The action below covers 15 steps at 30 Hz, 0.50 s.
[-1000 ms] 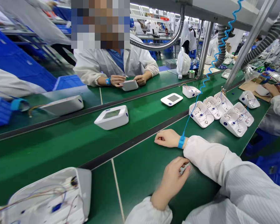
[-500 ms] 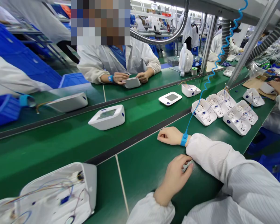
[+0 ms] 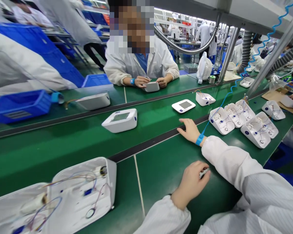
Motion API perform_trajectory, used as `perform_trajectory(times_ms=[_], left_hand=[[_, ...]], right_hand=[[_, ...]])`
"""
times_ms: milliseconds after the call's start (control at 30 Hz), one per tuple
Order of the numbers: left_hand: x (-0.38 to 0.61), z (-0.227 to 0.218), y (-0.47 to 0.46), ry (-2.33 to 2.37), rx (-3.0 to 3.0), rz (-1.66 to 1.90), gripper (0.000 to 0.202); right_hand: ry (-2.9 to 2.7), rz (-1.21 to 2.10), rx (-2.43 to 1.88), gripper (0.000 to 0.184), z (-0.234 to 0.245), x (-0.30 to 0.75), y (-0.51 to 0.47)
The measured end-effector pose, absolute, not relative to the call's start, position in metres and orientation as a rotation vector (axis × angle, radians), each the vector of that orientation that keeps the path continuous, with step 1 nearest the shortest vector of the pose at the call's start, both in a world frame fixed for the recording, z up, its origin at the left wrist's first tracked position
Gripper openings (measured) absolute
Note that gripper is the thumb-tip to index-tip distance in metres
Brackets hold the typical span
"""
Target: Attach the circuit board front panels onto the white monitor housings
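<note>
My right hand [image 3: 189, 130] lies flat with fingers stretched out at the dark edge strip of the conveyor belt [image 3: 63, 143]; a blue wrist strap [image 3: 199, 139] with a coiled blue cord sits on that wrist. It is nearest the flat white monitor [image 3: 185, 105] on the belt. My left hand [image 3: 190, 182] rests on the green bench near me, fingers curled on a small pale thing [image 3: 204, 172] I cannot make out. A white monitor with a screen [image 3: 120, 120] stands on the belt further left.
Several open white housings with wires [image 3: 241, 120] stand to the right. An opened housing [image 3: 80, 191] lies at lower left. Across the belt a person in a white coat holds a white unit [image 3: 151, 86]. Blue bins [image 3: 17, 105] at left; a small fan [image 3: 203, 69] behind.
My right hand has gone from a loose fist to flat and slid forward to the belt's edge. My left hand has stayed put. The view has swung to the left.
</note>
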<state>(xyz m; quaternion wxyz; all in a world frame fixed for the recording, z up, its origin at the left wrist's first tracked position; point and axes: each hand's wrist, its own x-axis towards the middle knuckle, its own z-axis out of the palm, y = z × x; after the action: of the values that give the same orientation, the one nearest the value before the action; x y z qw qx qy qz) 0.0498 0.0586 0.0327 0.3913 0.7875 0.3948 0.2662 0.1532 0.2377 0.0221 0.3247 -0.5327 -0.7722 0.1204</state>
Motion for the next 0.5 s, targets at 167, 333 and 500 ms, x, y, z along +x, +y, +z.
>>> perform_trajectory(times_ms=[167,333,500], left_hand=[[0.051,0.031,0.059,1.012,1.996,0.704,0.014],[0.05,0.031,0.061,0.955,1.931,0.749,0.013],[0.05,0.033,0.062,0.949,1.749,0.828,0.015]], right_hand=[[-1.923,0.19,-1.659,0.098,0.031,0.136,0.31],[-1.822,0.281,-1.744,0.061,0.022,0.123,0.336],[-1.725,0.403,-1.579,0.033,0.021,0.13,0.323]])
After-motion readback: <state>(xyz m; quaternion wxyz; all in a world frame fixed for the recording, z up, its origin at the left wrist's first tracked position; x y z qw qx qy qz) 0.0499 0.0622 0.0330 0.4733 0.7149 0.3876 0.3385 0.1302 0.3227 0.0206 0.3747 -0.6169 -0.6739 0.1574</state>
